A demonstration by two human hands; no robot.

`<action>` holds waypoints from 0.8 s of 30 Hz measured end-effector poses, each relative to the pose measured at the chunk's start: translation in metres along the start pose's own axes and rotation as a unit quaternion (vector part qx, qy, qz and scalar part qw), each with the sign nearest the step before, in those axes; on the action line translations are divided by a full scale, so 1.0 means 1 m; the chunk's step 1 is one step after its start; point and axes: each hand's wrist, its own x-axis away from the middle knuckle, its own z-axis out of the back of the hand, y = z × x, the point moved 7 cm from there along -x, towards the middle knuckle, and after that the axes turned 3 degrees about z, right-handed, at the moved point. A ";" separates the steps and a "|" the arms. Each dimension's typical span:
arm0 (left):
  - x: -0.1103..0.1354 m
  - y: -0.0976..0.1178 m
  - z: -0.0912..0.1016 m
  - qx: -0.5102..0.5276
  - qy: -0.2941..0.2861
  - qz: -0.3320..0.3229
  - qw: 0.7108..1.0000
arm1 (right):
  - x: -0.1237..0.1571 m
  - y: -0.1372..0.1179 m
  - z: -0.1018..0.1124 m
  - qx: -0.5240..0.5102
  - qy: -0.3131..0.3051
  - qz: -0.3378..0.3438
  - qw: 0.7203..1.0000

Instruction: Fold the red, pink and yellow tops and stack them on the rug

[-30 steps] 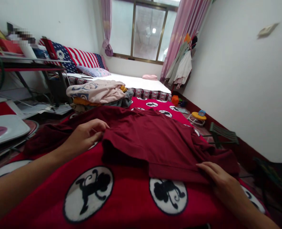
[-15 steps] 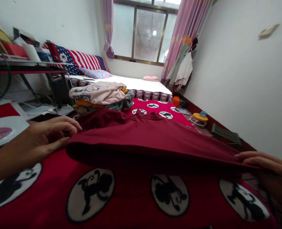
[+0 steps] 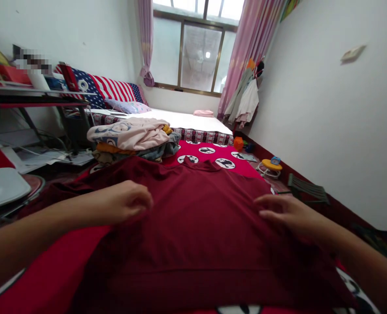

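A dark red long-sleeved top (image 3: 200, 218) lies spread out in front of me, its collar at the far side and its hem close to me. My left hand (image 3: 131, 200) is over the left part of the top, fingers loosely curled, with a gap between thumb and fingers. At the right side of the top, my right hand (image 3: 278, 209) has its thumb and fingers apart. I see no cloth pinched in either hand; whether the fingertips touch the top is unclear. Beneath lies a red cover (image 3: 72, 250) with black figures in white ovals.
A pile of folded clothes (image 3: 133, 137) sits beyond the top, to the left. Further back is a bed with a white sheet (image 3: 177, 115). Left stand a desk (image 3: 33, 102) and a white stool (image 3: 4, 187). On the right are a yellow stool (image 3: 272, 165) and a dark folding stool (image 3: 306, 188).
Both hands have let go of the hem and moved inward over the top. The near part of the top, held up before, now lies down over the red cover.
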 end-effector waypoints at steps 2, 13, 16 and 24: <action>-0.049 0.008 -0.008 0.030 0.025 0.011 0.999 | -0.049 0.006 0.000 0.024 0.105 -0.018 0.994; -0.182 -0.103 -0.014 -0.052 0.173 0.300 0.937 | -0.161 0.109 -0.034 0.037 0.293 -0.208 0.933; -0.196 -0.113 -0.016 -0.044 0.162 0.326 0.930 | -0.183 0.102 -0.039 0.029 0.267 -0.159 0.950; -0.228 -0.111 -0.026 0.018 0.151 0.318 0.936 | -0.228 0.063 -0.065 0.098 0.135 -0.170 0.971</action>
